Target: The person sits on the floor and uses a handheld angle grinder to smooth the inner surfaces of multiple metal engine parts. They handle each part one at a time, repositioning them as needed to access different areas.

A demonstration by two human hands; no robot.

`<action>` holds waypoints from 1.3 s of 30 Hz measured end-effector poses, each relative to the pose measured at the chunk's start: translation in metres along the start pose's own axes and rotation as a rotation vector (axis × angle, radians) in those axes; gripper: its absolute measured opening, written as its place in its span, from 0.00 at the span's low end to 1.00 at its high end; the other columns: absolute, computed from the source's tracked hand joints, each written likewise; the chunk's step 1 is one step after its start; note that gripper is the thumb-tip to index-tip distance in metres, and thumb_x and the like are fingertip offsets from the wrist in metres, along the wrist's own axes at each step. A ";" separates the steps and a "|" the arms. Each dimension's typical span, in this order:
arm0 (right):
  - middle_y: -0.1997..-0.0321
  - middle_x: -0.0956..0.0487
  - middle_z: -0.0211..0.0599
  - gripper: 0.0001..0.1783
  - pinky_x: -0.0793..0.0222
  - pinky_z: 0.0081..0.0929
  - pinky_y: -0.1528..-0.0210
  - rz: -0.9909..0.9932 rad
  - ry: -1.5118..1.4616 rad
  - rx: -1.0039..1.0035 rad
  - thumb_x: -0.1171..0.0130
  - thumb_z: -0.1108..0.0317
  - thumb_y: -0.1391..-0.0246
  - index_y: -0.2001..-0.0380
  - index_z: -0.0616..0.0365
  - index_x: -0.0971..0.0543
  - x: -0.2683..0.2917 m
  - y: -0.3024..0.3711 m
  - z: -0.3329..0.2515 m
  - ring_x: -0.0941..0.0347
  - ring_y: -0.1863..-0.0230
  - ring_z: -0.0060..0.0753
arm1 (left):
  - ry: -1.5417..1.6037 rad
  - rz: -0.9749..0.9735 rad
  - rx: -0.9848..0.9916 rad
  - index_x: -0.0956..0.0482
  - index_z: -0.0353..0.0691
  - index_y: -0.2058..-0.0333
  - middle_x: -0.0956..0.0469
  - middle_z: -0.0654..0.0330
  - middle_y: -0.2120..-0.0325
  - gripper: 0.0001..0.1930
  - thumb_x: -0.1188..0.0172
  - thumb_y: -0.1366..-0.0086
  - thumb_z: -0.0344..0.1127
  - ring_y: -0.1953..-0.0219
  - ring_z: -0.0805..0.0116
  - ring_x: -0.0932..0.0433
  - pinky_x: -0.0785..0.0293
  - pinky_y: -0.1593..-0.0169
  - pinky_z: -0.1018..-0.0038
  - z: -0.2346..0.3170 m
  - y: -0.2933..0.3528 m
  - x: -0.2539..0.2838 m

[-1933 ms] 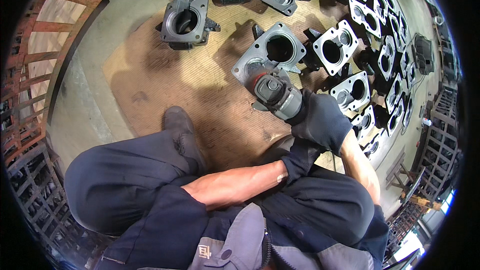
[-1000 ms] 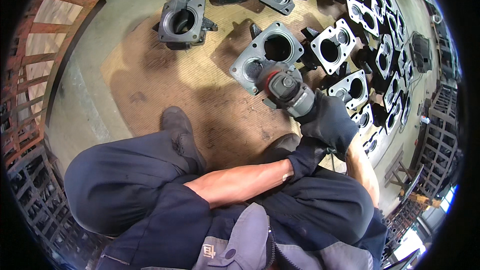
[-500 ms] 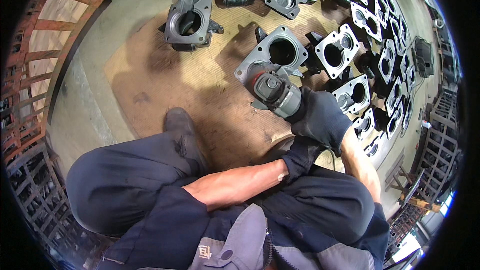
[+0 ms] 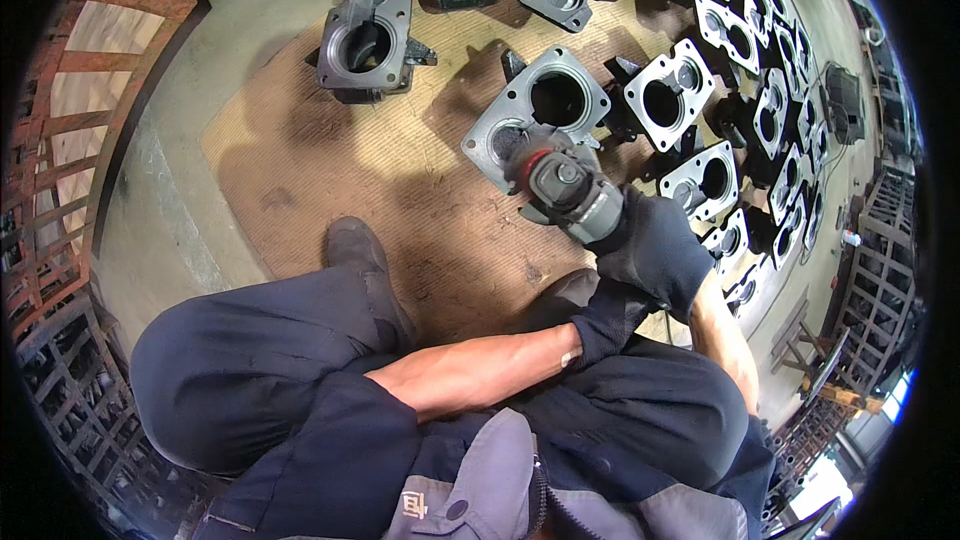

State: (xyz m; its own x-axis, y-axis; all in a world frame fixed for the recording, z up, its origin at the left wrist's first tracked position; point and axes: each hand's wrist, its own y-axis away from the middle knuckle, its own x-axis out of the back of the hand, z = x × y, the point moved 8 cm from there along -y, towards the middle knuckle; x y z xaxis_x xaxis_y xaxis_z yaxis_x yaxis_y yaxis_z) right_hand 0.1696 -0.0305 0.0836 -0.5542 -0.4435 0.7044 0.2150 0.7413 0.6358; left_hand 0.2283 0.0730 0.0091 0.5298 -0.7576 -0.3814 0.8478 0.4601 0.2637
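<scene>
My right hand (image 4: 655, 252), in a dark glove, is wrapped round the body of a grey angle grinder (image 4: 575, 202). The grinder's spinning disc is a blur over the near end of a metal casting (image 4: 515, 100), which has a flat machined face, a large round bore and bolt holes. My left hand (image 4: 608, 324), also gloved, is tucked beside and below the right one at the rear of the grinder. Its fingers are hidden, so its grip does not show. The casting lies on the brown ribbed sheet (image 4: 440, 230) on the floor.
Similar castings stand at the far side, among them one (image 4: 365, 35) at far left, and in rows to the right, one (image 4: 668, 100) close by. Rusty metal crates (image 4: 110, 60) border the left; more racks (image 4: 875, 280) stand right. My shoe (image 4: 355, 245) rests on the sheet.
The grinder and my right hand have moved slightly right and toward me across the casting's near end. The whole view has shifted a little. Both hands stay together.
</scene>
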 end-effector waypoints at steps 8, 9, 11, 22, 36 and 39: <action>0.65 0.16 0.55 0.30 0.22 0.42 0.55 -0.022 -0.010 -0.011 0.29 0.60 0.67 0.56 0.60 0.21 0.000 0.000 0.010 0.19 0.60 0.58 | 0.046 -0.082 0.000 0.23 0.34 0.48 0.21 0.52 0.51 0.15 0.43 0.29 0.34 0.48 0.63 0.25 0.30 0.44 0.68 -0.032 -0.005 -0.018; 0.66 0.16 0.55 0.30 0.22 0.42 0.55 -0.037 0.012 0.002 0.29 0.59 0.67 0.57 0.61 0.21 -0.001 0.000 0.006 0.19 0.60 0.58 | -0.030 -0.069 -0.024 0.23 0.34 0.47 0.22 0.51 0.50 0.15 0.43 0.29 0.34 0.48 0.63 0.25 0.30 0.43 0.68 -0.024 -0.001 -0.013; 0.66 0.17 0.56 0.30 0.23 0.43 0.54 -0.049 -0.033 0.066 0.30 0.58 0.67 0.58 0.61 0.21 -0.007 -0.004 -0.005 0.19 0.60 0.59 | -0.104 -0.003 -0.045 0.24 0.35 0.46 0.23 0.51 0.49 0.16 0.44 0.29 0.34 0.46 0.63 0.26 0.31 0.42 0.68 -0.022 0.009 -0.001; 0.68 0.17 0.55 0.27 0.22 0.42 0.55 0.009 -0.089 -0.050 0.30 0.59 0.65 0.60 0.60 0.21 0.000 0.001 0.008 0.18 0.61 0.58 | -0.162 -0.130 0.097 0.24 0.38 0.43 0.22 0.50 0.47 0.17 0.45 0.30 0.31 0.43 0.61 0.25 0.31 0.39 0.69 -0.007 0.001 -0.005; 0.66 0.17 0.58 0.31 0.23 0.42 0.54 -0.046 -0.085 0.049 0.30 0.57 0.67 0.58 0.64 0.21 -0.006 -0.007 0.003 0.19 0.59 0.59 | -0.080 0.011 0.002 0.21 0.34 0.50 0.19 0.50 0.54 0.14 0.42 0.30 0.34 0.48 0.60 0.23 0.29 0.44 0.67 -0.025 0.000 0.004; 0.66 0.17 0.58 0.32 0.23 0.41 0.55 0.069 -0.234 -0.042 0.29 0.58 0.68 0.57 0.65 0.21 0.002 -0.001 0.045 0.18 0.60 0.58 | -0.148 -0.110 -0.019 0.20 0.32 0.53 0.18 0.53 0.56 0.14 0.38 0.34 0.33 0.51 0.63 0.21 0.27 0.46 0.69 -0.002 -0.017 -0.014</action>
State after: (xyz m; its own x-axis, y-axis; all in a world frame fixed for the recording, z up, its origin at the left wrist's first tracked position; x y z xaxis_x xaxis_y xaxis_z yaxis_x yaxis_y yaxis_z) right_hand 0.1324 -0.0094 0.0700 -0.7072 -0.2604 0.6573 0.2891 0.7418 0.6050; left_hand 0.2064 0.0764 0.0077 0.4257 -0.8629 -0.2724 0.9015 0.3782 0.2105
